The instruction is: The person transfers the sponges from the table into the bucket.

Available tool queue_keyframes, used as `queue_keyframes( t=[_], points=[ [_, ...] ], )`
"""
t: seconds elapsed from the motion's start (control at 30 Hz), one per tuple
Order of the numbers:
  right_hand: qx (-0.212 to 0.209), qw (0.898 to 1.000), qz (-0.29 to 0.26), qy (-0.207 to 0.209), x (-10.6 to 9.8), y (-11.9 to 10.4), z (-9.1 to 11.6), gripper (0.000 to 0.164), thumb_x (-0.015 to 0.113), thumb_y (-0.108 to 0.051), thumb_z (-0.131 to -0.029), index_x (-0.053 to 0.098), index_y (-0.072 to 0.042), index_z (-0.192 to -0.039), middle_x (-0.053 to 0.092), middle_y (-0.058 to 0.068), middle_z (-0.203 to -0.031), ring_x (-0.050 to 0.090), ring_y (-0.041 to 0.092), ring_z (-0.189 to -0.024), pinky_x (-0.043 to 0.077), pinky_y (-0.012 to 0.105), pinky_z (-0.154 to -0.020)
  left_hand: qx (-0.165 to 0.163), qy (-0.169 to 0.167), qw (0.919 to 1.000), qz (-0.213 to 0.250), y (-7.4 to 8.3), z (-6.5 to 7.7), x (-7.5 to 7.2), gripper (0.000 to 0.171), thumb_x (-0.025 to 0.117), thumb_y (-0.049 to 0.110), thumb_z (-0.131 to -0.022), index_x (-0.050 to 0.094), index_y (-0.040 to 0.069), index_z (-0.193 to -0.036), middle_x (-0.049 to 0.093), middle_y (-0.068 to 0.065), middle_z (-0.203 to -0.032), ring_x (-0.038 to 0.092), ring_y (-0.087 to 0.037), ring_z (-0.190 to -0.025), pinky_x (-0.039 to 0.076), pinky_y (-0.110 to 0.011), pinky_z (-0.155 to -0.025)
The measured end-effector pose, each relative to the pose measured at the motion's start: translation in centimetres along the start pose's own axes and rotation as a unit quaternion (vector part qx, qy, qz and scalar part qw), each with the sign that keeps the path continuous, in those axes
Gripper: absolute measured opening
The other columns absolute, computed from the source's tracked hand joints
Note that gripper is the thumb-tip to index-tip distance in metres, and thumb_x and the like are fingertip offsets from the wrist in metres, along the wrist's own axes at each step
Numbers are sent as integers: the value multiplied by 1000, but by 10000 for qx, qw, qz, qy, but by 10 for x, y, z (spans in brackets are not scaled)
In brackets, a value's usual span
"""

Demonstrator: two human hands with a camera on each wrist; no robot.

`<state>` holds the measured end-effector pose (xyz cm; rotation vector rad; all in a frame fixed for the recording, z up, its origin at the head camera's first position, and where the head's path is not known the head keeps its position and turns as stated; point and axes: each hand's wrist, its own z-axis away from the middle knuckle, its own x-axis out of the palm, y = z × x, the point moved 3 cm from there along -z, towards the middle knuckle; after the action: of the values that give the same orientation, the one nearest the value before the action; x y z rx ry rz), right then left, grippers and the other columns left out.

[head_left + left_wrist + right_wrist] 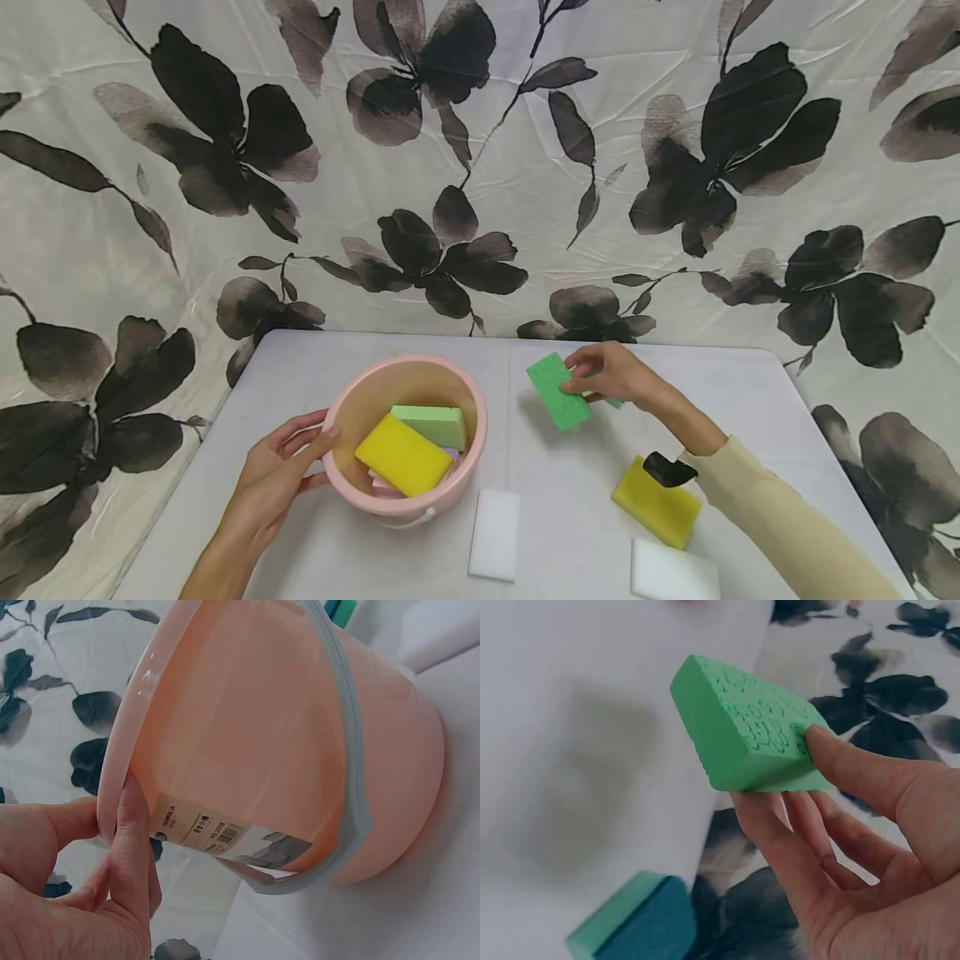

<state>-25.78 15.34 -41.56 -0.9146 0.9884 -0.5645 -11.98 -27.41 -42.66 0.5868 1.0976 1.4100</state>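
Note:
My left hand (270, 475) pinches the rim of a pink bucket (375, 387) between thumb and fingers. In the left wrist view, the bucket's grey handle (351, 750) hangs down beside a label (225, 834). Inside the bucket lie a yellow sponge (405, 454), a light green sponge (431, 427) and partly hidden pink and purple pieces. Raised over the table, a green sponge (557, 392) is held between the thumb and fingers of my right hand (618, 375). The right wrist view shows its patterned face and, below, a green-and-teal sponge (649, 922) on the table.
Another yellow sponge (656, 504) lies on the white table (570, 542), partly behind the right wrist's black camera (669, 470). Nearer are a narrow white block (495, 535) beside the bucket and a wider white block (673, 571). Flower-patterned cloth (525, 167) hangs behind the table.

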Motion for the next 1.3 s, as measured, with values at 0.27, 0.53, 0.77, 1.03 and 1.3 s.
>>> queue_keyframes(
  t=[0.27, 0.53, 0.77, 1.03, 1.3],
  points=[
    [-102, 9992, -250, -290, -4, -26, 1, 44, 79, -7, -91, 62, 8, -129, 67, 18, -106, 71, 22, -87, 63, 43, -82, -17, 15, 10000, 5, 0, 0, 0, 76, 77, 44, -92, 45, 12, -152, 54, -15, -146, 66, -3, -90, 61, -26, -75],
    [-276, 9986, -204, -393, -3, -52, -1, 45, 80, -9, -90, 63, 4, -130, 65, 17, -108, 72, 24, -89, 63, 45, -83, 9, 4, 10000, 47, -1, 0, 0, 73, 77, 42, -93, 46, 12, -152, 56, -13, -143, 66, -3, -90, 61, -26, -76],
    [-389, 9975, -175, -568, 6, -75, -4, 45, 79, -11, -91, 64, 3, -131, 65, 15, -109, 69, 24, -92, 63, 41, -83, 18, -30, 10000, 67, -1, 1, -1, 73, 77, 42, -93, 46, 12, -151, 62, -6, -135, 66, -3, -90, 62, -26, -76],
    [-575, 9948, -182, -817, 25, -96, -12, 43, 78, -10, -92, 64, 4, -130, 67, 15, -108, 69, 23, -92, 63, 40, -82, -26, -26, 10000, 59, -1, 0, -1, 74, 77, 43, -92, 45, 12, -152, 60, -8, -137, 66, -4, -91, 62, -27, -76],
    [-641, 9917, -222, -1091, 42, -106, -17, 38, 77, -10, -93, 67, 3, -127, 68, 15, -109, 70, 22, -89, 63, 39, -81, -90, -17, 10000, -6, 0, -2, 1, 77, 77, 46, -92, 44, 13, -153, 52, -16, -149, 65, -4, -91, 62, -26, -76]
  ],
)
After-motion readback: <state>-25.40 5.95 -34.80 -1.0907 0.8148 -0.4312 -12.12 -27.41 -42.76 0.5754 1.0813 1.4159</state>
